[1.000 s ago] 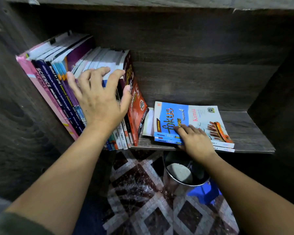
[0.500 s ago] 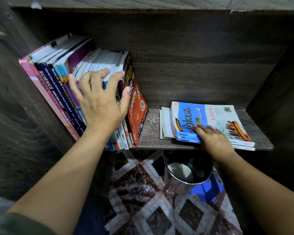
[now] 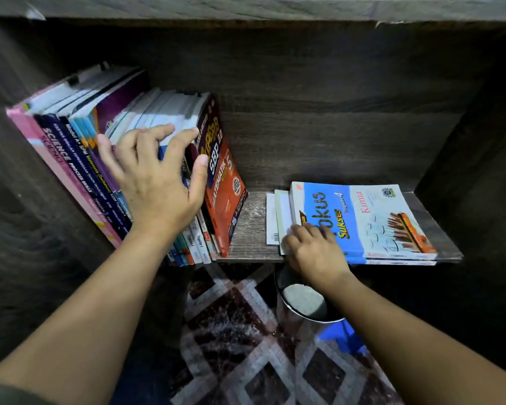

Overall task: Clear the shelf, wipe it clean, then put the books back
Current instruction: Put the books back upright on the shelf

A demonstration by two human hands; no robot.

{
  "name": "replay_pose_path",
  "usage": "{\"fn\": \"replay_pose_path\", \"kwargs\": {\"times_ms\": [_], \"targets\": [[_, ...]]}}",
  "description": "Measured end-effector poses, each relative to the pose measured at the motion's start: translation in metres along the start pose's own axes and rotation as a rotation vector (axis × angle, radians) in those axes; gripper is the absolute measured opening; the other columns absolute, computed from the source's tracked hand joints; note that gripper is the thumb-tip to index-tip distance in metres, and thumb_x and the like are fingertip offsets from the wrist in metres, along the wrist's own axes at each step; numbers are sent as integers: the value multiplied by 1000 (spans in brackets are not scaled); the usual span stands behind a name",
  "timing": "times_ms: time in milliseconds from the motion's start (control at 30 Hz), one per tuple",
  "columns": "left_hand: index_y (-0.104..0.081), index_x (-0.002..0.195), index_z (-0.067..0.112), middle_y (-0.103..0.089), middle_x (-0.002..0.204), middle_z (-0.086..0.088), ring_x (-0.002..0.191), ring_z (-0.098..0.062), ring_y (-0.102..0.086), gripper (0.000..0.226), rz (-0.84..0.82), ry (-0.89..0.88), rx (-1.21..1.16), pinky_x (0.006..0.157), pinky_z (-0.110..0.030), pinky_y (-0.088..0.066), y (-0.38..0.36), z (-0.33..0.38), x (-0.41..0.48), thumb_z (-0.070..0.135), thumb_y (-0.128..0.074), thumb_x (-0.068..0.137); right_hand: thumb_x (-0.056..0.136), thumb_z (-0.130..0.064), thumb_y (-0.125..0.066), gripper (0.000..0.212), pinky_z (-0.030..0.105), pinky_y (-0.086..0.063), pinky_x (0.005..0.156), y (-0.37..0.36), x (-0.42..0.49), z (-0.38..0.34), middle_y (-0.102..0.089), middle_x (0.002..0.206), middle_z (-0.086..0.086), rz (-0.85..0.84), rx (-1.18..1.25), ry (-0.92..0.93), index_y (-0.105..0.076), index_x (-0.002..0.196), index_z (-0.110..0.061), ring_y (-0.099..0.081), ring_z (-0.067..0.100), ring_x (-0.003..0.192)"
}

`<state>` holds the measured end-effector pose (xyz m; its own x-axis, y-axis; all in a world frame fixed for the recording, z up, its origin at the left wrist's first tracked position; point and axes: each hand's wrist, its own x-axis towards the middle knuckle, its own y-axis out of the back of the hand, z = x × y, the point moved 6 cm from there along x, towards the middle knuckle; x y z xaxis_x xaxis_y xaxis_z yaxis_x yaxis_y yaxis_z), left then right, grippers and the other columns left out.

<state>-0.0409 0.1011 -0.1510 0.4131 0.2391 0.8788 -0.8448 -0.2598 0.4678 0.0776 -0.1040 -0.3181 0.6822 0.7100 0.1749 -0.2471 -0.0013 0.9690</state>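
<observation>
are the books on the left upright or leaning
Leaning. The books tilt left against the side wall, and the red book at the end slants the same way, with the left hand resting on them.

Both arms reach forward from the lower corners of view, bare along the forearms. The left forearm (image 3: 100,302) runs up and to the right, with the edge of a dark green sleeve (image 3: 0,393) at its near end. The left grip (image 3: 155,182) lies palm down, its fingers (image 3: 181,141) nearly straight and fanned apart, the thumb (image 3: 200,173) stretched out to the right. The right forearm (image 3: 421,340) angles up and to the left. The right grip (image 3: 313,249) sits lower than the left and well apart from it, knuckles up, fingertips bent downward. Its thumb is hidden, so whether it pinches anything cannot be told.
</observation>
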Motion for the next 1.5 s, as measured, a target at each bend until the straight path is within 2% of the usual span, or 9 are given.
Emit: {"fn": "replay_pose_path", "kwargs": {"times_ms": [267,367,500,633,767,1033,1167,1400,1500], "targets": [[-61,121,25,-56,119,-7,118,-28,-40,37,18,-30,20,113,-58,-9,0,-1,-1,49,-48,96,54,-8,-90,45,66,-48,81,-13,7,0,-68,113,7,20,36,62,-72,96,-12,-64,41,107],[-61,121,25,-56,119,-7,118,-28,-39,37,15,-31,25,113,-59,-9,0,-1,0,49,-48,96,72,-27,-84,30,65,-45,89,-16,13,12,-67,117,11,3,170,103,-70,96,-14,-62,40,112],[-61,123,26,-56,121,-7,119,-28,-39,38,-5,-42,25,113,-58,-8,0,-3,0,50,-47,96,78,-75,-37,77,61,-24,111,-14,2,31,-43,147,8,-106,243,-21,-46,139,-29,-38,35,137],[-60,124,26,-55,122,-6,120,-29,-38,39,-22,-42,21,113,-58,-8,1,-2,0,49,-43,97,72,-84,-12,85,54,-10,117,-14,-13,51,-10,162,1,-180,151,-76,-8,149,-50,-8,30,149],[-61,123,26,-55,121,-5,121,-27,-37,38,-16,-30,-17,114,-55,-4,2,-2,0,46,-42,97,89,-68,-41,77,41,-6,120,-14,-14,57,0,163,-3,-250,212,-88,-3,152,-44,-1,21,150],[-61,123,27,-54,121,-4,120,-27,-39,35,-15,-25,-30,114,-56,-5,3,0,0,42,-43,97,81,-55,-66,75,26,-20,115,-11,-14,57,-31,156,-10,-143,412,-176,-37,147,-36,-25,12,145],[-61,123,27,-54,121,-4,120,-29,-41,34,-22,-21,-21,115,-55,-5,3,0,1,41,-45,97,82,-60,-63,64,20,-26,107,3,-10,71,-39,151,-16,-144,464,-181,-48,140,-39,-34,8,139],[-61,122,27,-55,121,-5,120,-28,-40,35,-4,-26,-32,114,-55,-6,4,1,0,43,-43,97,91,-56,-51,72,30,-17,116,-5,-5,72,-16,162,0,-310,330,-118,-24,153,-32,-14,22,149],[-61,123,27,-55,121,-5,121,-27,-39,35,-12,-29,-36,114,-55,-5,4,0,0,43,-43,97,97,-50,-45,65,34,-22,116,-5,-5,67,-22,160,6,-282,253,-115,-26,153,-22,-22,27,147]]}}
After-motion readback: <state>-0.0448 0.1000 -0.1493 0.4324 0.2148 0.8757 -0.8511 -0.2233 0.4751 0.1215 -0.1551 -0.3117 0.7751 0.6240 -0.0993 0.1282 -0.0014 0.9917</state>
